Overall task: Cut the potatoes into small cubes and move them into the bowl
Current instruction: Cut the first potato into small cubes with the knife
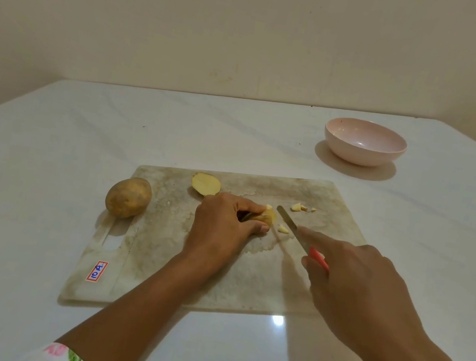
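Floral sleeve (59, 358) edges the left forearm at the bottom of the view. Left hand (219, 227) has its fingers curled over a potato piece (265, 216), thumb on the near side, pinning it to the cutting board (244, 285) near the middle. Right hand (364, 283) grips a knife (295, 227) by its red handle (319, 258), the index finger stretched along the back of the blade and the other fingers wrapped round the handle. The blade slants up and to the left, its tip just beside the held piece and not touching it; whether the edge meets the board I cannot tell.

One small cut bit (283, 229) lies beside the blade, and a few more cut bits (298, 207) sit near the board's far right part. A potato half (206, 184) lies behind the left hand, its cut face tilted up. A whole potato (128, 197) rests at the board's left edge, by the handle slot. A red and blue label (97, 271) marks the near left corner.

The pink bowl (360, 155) stands on the white table (46, 148), well apart from the board, beyond it to the right.
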